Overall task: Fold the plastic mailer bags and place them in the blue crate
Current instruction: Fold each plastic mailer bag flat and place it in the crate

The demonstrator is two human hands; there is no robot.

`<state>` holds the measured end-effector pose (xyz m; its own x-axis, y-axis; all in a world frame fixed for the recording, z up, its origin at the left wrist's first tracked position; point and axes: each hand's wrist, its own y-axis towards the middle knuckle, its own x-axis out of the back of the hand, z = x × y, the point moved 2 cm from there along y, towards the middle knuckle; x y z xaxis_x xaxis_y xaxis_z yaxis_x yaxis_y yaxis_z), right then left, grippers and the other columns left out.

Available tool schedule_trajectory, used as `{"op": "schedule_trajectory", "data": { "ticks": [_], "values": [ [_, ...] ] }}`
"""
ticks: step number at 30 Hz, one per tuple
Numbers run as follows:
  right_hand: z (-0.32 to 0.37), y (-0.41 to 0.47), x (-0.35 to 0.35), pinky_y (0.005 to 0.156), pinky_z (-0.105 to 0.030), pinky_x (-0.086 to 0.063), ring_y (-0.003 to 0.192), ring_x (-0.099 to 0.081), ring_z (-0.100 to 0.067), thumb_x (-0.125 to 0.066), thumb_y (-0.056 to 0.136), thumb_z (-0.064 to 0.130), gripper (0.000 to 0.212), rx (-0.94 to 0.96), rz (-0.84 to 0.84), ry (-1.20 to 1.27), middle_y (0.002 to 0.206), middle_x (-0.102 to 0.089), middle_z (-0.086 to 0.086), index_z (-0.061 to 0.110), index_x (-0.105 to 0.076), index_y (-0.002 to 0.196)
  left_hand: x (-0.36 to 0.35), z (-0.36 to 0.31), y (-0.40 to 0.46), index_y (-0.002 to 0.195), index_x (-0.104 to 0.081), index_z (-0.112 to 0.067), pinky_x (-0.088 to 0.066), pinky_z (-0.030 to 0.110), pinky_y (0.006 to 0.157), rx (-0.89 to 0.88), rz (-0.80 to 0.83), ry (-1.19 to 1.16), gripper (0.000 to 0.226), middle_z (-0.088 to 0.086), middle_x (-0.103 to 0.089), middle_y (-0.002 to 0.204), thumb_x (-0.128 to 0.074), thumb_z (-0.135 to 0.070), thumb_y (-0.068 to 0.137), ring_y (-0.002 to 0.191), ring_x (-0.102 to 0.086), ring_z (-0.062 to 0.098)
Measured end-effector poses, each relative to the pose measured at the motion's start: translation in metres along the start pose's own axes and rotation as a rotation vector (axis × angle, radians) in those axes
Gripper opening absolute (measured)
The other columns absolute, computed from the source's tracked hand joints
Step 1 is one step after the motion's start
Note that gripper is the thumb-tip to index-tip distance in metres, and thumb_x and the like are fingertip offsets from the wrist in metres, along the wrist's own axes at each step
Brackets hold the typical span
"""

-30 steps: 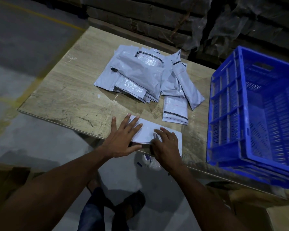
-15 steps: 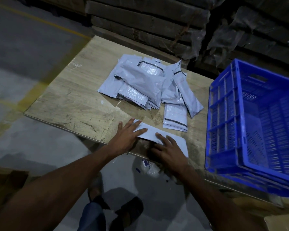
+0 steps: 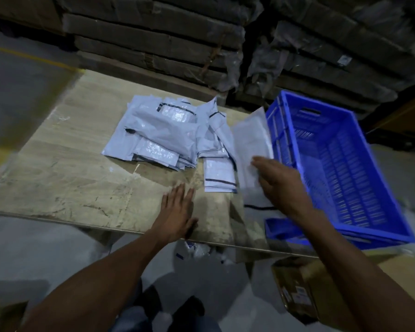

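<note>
Left hand (image 3: 176, 213) flat on worn wooden table (image 3: 65, 183) (dim warehouse).

Worn, pale wooden tabletop (image 3: 65, 188) across the centre, scuffed and cracked near its front edge. Stacked brown cardboard sheets wrapped in torn clear plastic (image 3: 153, 41) from 11 to 1 o'clock. Grey concrete floor with a yellow painted line (image 3: 29, 57) at 10 o'clock. Brown cardboard box with a small label (image 3: 297, 291) at 5 o'clock, below the table edge.
</note>
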<state>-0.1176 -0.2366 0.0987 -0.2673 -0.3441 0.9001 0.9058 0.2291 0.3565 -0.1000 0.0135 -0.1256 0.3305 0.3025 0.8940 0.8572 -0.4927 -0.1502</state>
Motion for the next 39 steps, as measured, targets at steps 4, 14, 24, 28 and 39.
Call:
{"op": "schedule_trajectory", "data": {
  "ticks": [4, 14, 24, 28, 39],
  "values": [
    [-0.029, 0.016, 0.065, 0.089, -0.039, -0.055, 0.098, -0.07, -0.032, -0.069, 0.084, -0.008, 0.04, -0.068, -0.155, -0.064, 0.12, -0.07, -0.017, 0.003, -0.069, 0.122, 0.001, -0.035, 0.023, 0.162, 0.019, -0.026, -0.003, 0.065, 0.122, 0.001, 0.125, 0.029, 0.108, 0.014, 0.02, 0.17, -0.06, -0.06, 0.096, 0.157, 0.01, 0.039],
    [-0.16, 0.003, 0.145, 0.083, -0.045, -0.055, 0.085, -0.071, -0.043, -0.07, 0.081, -0.004, 0.037, -0.208, -0.082, -0.202, 0.099, -0.073, -0.026, 0.004, -0.072, 0.117, 0.003, -0.125, 0.08, 0.157, 0.016, -0.053, -0.008, 0.086, 0.106, 0.243, 0.276, 0.014, 0.125, -0.006, 0.052, 0.155, -0.081, -0.061, 0.078, 0.148, 0.035, 0.045],
    [-0.232, -0.042, 0.015, 0.08, -0.043, -0.049, 0.105, -0.062, -0.042, -0.049, 0.089, 0.0, 0.044, -0.328, 0.464, -0.267, 0.116, -0.065, -0.022, 0.007, -0.055, 0.132, -0.007, -0.127, 0.09, 0.157, 0.013, -0.057, -0.009, 0.083, 0.108, 0.387, 0.35, 0.072, 0.128, -0.011, 0.047, 0.158, -0.085, -0.061, 0.075, 0.148, 0.034, 0.046],
    [-0.232, -0.044, -0.017, 0.086, -0.046, -0.05, 0.109, -0.059, -0.042, -0.048, 0.09, -0.002, 0.049, -0.239, 0.551, -0.265, 0.124, -0.058, -0.02, 0.006, -0.043, 0.137, -0.006, -0.132, 0.086, 0.157, 0.012, -0.056, -0.012, 0.08, 0.11, 0.411, 0.343, 0.058, 0.125, -0.01, 0.044, 0.161, -0.085, -0.055, 0.078, 0.151, 0.029, 0.046],
    [-0.223, -0.048, -0.025, 0.1, -0.056, -0.046, 0.131, -0.047, -0.046, -0.041, 0.106, 0.028, 0.059, -0.114, 0.469, -0.042, 0.165, -0.014, -0.017, 0.006, -0.02, 0.156, -0.004, -0.137, 0.083, 0.159, 0.008, -0.053, -0.014, 0.081, 0.111, 0.41, 0.311, 0.029, 0.124, -0.006, 0.04, 0.163, -0.086, -0.047, 0.079, 0.151, 0.027, 0.048]
  ]
}}
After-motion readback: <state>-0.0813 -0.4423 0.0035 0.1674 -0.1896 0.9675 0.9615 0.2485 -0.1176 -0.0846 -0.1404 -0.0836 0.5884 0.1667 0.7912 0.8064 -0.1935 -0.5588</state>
